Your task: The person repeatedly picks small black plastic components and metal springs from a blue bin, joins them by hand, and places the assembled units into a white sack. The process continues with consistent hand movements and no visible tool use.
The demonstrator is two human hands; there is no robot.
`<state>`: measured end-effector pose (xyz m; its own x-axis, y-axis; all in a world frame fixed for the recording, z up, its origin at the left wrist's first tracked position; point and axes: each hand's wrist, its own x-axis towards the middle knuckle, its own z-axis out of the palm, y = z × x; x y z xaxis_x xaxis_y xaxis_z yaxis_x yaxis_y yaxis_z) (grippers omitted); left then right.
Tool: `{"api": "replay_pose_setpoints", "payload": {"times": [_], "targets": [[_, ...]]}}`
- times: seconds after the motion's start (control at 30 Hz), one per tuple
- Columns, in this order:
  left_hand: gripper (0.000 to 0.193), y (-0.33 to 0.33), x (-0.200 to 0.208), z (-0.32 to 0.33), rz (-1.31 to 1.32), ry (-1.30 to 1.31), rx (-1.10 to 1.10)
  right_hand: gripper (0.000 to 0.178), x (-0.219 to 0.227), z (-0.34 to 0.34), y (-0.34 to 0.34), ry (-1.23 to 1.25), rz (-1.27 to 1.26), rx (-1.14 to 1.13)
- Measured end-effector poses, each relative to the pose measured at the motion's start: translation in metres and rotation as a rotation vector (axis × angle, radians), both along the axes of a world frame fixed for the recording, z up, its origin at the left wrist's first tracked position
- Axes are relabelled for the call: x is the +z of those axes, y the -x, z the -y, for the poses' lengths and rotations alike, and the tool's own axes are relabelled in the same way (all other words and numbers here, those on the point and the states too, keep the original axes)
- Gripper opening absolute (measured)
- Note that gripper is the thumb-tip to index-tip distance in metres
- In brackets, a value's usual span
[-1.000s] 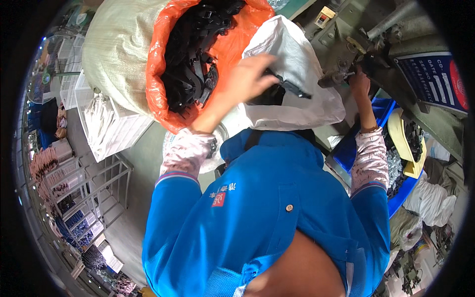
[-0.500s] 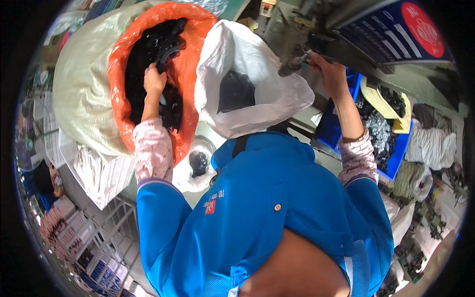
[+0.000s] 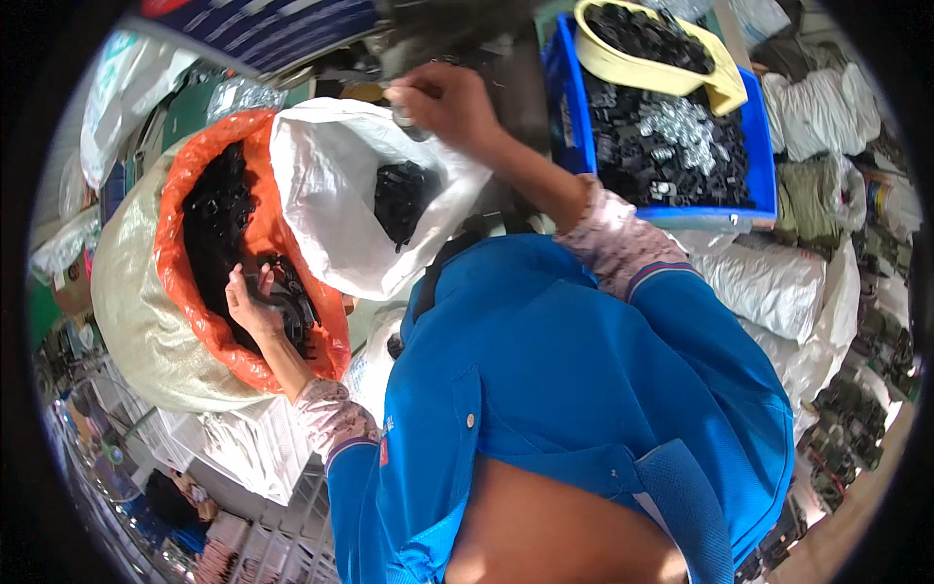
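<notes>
My left hand (image 3: 251,304) reaches into the orange-lined sack (image 3: 167,243) at its near end, fingers closed round a curved black plastic part (image 3: 284,300). More black plastic parts (image 3: 216,209) fill the sack beneath and beyond it. My right hand (image 3: 443,102) is raised over the far right rim of the white sack (image 3: 311,156), beside the dark, blurred machine. Its fingers are curled together at a small greyish thing, too unclear to name. Inside the white sack lies a heap of small black parts (image 3: 401,200).
To the right stands a blue bin (image 3: 681,216) of black parts and shiny silver pieces (image 3: 681,131), with a yellow scoop-shaped tray (image 3: 715,83) on top. A blue sign panel (image 3: 282,34) hangs at the far left. White bundles (image 3: 769,282) lie at the right.
The whole view has swung, bringing the blue bin fully in. My left hand has moved to the near part of the orange-lined sack. My right hand is now over the white sack's rim.
</notes>
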<state>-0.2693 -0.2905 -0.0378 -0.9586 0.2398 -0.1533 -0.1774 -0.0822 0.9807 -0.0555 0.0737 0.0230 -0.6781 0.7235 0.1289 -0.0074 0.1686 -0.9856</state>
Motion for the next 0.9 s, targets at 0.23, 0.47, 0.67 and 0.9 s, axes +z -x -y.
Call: {"api": "replay_pose_setpoints", "payload": {"times": [0.23,0.47,0.67,0.9], "targets": [[0.062,-0.090,0.034,-0.110,-0.092,-0.147,-0.312,0.019,-0.017,-0.010,-0.104,-0.697,0.080,-0.142],[0.053,-0.189,0.032,-0.221,0.553,-0.528,-0.798,0.036,-0.036,-0.085,-0.255,-0.996,0.810,-0.195],[0.021,-0.308,0.047,-0.318,0.321,-0.213,-0.872,0.033,-0.014,-0.051,-0.267,-0.573,0.451,-0.327],[0.031,-0.326,0.048,-0.327,0.125,0.028,-1.052,0.035,-0.022,-0.002,-0.279,0.095,0.011,-0.282]]}}
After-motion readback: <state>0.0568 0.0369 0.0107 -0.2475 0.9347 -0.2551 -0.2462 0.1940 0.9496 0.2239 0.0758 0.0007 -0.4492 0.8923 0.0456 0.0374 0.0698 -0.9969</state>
